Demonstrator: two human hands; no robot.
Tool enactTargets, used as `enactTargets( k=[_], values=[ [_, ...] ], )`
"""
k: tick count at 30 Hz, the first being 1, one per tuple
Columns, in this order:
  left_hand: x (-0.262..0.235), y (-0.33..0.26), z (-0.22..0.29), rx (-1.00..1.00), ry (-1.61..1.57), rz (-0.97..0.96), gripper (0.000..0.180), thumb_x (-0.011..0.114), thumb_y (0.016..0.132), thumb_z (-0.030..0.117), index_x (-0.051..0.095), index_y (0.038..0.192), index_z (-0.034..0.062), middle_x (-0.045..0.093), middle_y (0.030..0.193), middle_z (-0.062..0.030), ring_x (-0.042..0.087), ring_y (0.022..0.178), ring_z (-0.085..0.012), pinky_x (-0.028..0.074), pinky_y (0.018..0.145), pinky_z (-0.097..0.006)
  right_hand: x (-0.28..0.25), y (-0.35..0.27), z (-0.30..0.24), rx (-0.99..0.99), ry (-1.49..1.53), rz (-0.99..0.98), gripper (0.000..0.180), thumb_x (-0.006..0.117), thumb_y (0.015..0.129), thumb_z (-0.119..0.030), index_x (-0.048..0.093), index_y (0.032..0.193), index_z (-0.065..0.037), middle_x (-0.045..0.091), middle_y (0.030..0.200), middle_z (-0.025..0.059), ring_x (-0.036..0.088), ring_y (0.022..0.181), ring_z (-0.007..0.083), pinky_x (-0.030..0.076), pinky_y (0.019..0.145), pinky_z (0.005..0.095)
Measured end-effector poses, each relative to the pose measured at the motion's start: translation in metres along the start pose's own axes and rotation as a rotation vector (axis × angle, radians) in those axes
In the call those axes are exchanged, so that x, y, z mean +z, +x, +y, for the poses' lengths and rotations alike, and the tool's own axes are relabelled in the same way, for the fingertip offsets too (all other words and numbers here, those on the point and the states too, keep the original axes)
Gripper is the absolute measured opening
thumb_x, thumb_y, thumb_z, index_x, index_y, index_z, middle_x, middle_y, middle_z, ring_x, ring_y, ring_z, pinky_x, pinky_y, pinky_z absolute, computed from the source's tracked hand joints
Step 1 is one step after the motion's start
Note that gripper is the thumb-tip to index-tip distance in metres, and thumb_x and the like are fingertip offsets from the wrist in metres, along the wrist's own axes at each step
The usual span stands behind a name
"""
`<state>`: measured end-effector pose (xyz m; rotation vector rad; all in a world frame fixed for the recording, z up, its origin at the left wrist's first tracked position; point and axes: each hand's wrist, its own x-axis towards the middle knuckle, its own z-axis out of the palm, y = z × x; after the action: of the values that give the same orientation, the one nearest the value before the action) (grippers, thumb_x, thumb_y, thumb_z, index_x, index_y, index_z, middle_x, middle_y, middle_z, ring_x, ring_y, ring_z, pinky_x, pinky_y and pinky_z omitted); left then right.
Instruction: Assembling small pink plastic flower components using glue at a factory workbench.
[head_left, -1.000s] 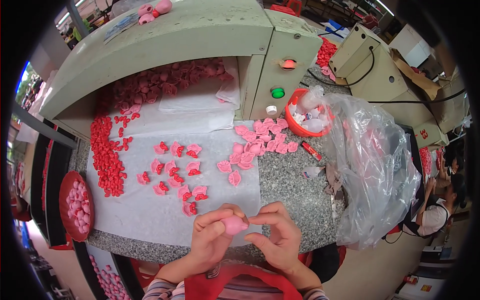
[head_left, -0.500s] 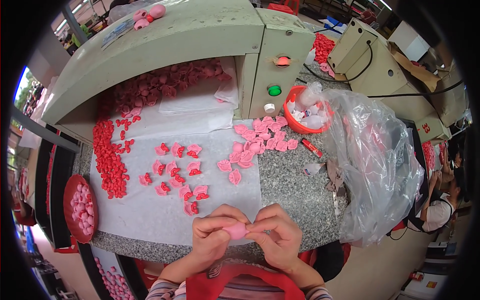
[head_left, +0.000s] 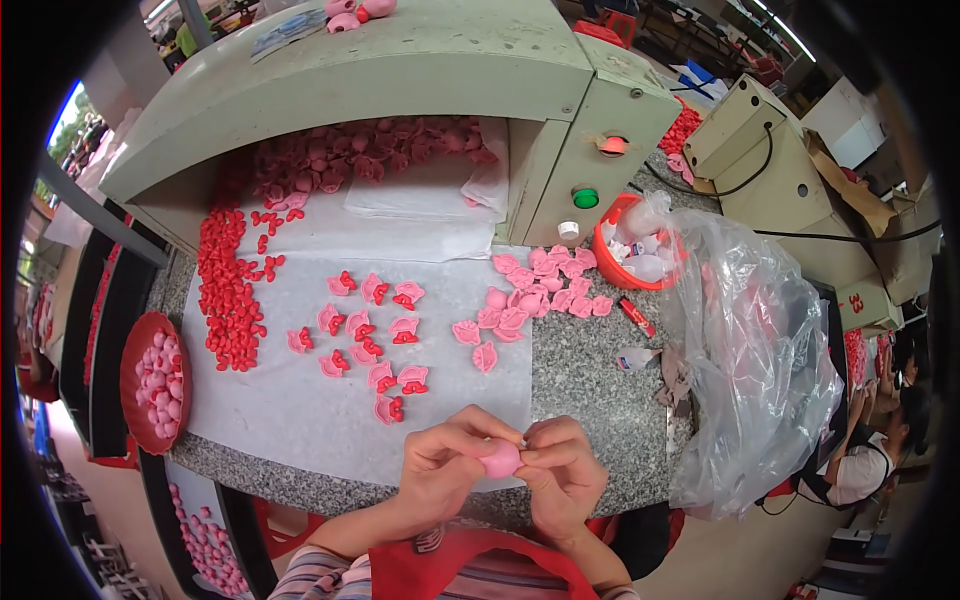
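2 hands, left hand [head_left: 444, 468] and right hand [head_left: 566, 472], pinch 1 pink piece [head_left: 502, 459].

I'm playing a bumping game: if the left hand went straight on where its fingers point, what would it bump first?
Past the pink piece it holds, the left hand would probably bump the right hand first, though depth is unclear.

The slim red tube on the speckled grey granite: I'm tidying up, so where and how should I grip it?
Probably pinch the red tube across its middle, from above and the near left: it lies slanted, long sides exposed, with bare speckled grey granite on that side and the clear plastic bag close on its right.
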<state>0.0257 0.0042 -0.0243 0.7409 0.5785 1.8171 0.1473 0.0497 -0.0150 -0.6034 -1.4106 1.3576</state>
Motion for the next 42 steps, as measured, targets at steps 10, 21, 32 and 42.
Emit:
enactTargets(
  k=[10, 21, 32, 42],
  values=[
    [-0.001, 0.001, 0.000, -0.004, -0.022, 0.021, 0.013, 0.059, 0.083, 0.021, 0.059, 0.091, 0.0100, 0.056, 0.097, -0.0169, 0.055, 0.089, -0.0244, 0.045, 0.078, -0.035, 0.000, 0.001, 0.001, -0.046, -0.054, -0.018, 0.013, 0.069, 0.070, 0.000, 0.061, 0.080, 0.000, 0.053, 0.083, 0.0087, 0.052, 0.076, 0.0179, 0.042, 0.068, 0.0261],
    [-0.005, 0.002, -0.006, -0.028, -0.072, 0.058, 0.013, 0.060, 0.083, 0.020, 0.058, 0.090, 0.0100, 0.055, 0.096, -0.0174, 0.056, 0.086, -0.0258, 0.046, 0.076, -0.036, 0.005, 0.000, -0.003, 0.006, -0.084, -0.047, 0.026, 0.071, 0.066, 0.001, 0.056, 0.088, 0.000, 0.050, 0.088, 0.0094, 0.050, 0.080, 0.0184, 0.041, 0.073, 0.0285],
    [-0.002, 0.000, -0.006, -0.025, 0.003, 0.021, 0.011, 0.058, 0.084, 0.016, 0.057, 0.088, 0.0066, 0.054, 0.100, -0.0183, 0.057, 0.089, -0.0263, 0.046, 0.079, -0.037, -0.002, 0.001, 0.005, -0.248, -0.393, -0.082, 0.043, 0.080, 0.056, -0.008, 0.058, 0.092, -0.002, 0.048, 0.086, 0.0064, 0.046, 0.077, 0.0179, 0.039, 0.070, 0.0278],
    [-0.006, 0.029, 0.047, -0.330, 0.455, -0.122, 0.022, 0.060, 0.075, 0.001, 0.065, 0.097, 0.0029, 0.053, 0.107, -0.0113, 0.050, 0.100, -0.0198, 0.043, 0.084, -0.033, -0.022, 0.013, 0.017, 0.798, 0.894, -0.278, 0.039, 0.058, 0.082, -0.026, 0.052, 0.110, 0.001, 0.047, 0.115, 0.0142, 0.047, 0.104, 0.0219, 0.039, 0.086, 0.0348]
  ],
)
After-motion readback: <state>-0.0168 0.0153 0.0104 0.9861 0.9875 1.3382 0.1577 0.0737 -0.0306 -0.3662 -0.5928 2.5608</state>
